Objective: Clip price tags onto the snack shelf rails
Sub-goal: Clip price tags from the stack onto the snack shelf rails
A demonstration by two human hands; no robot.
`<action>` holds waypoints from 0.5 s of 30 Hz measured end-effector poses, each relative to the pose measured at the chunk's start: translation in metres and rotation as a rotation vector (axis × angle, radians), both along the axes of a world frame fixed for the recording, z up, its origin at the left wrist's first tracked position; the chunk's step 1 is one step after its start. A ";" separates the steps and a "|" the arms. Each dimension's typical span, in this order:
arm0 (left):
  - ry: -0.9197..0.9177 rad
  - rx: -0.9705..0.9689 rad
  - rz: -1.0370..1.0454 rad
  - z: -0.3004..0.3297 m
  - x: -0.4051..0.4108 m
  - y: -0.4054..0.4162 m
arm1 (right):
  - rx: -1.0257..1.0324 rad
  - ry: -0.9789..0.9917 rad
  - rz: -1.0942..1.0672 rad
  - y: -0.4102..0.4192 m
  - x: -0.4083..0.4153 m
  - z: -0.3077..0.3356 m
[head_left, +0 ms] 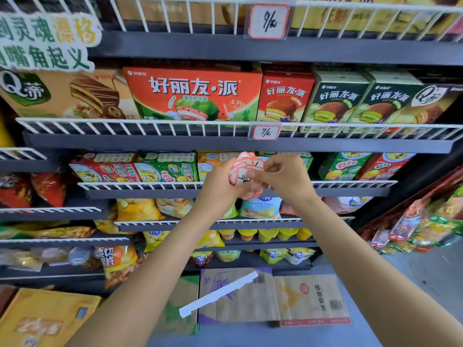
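My left hand [220, 182] holds a fanned stack of white price tags with red borders [244, 172] in front of the third shelf. My right hand [285, 179] pinches the tags from the right side, fingers on the front tag. A tag marked 9/ [266, 132] is clipped on the white wire rail [125, 126] of the second shelf. Another larger tag [269, 21] hangs on the top rail [175, 13]. The third rail [150, 186] runs just behind my hands and shows no tag.
Boxed pies fill the second shelf [193, 93], snack boxes the third [165, 167], chip bags the lower ones [137, 209]. Flattened cartons [310, 299] and a white strip [218, 294] lie on the floor below. A rack of bagged snacks [426, 221] stands at right.
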State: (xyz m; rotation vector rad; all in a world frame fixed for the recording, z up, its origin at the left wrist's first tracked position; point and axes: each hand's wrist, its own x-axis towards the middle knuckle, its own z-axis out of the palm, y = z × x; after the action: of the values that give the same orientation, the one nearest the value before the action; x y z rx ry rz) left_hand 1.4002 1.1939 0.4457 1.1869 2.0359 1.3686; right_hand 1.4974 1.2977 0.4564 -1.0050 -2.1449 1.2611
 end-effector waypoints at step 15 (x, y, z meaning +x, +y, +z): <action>-0.632 0.084 0.195 -0.052 0.004 -0.003 | -0.080 0.070 -0.073 -0.011 0.001 -0.050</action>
State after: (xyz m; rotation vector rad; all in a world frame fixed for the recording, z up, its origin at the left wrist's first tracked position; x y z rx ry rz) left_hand 1.4043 1.1905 0.3941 0.4877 1.6703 1.6687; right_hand 1.4989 1.2866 0.4067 -1.0458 -2.0010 1.3367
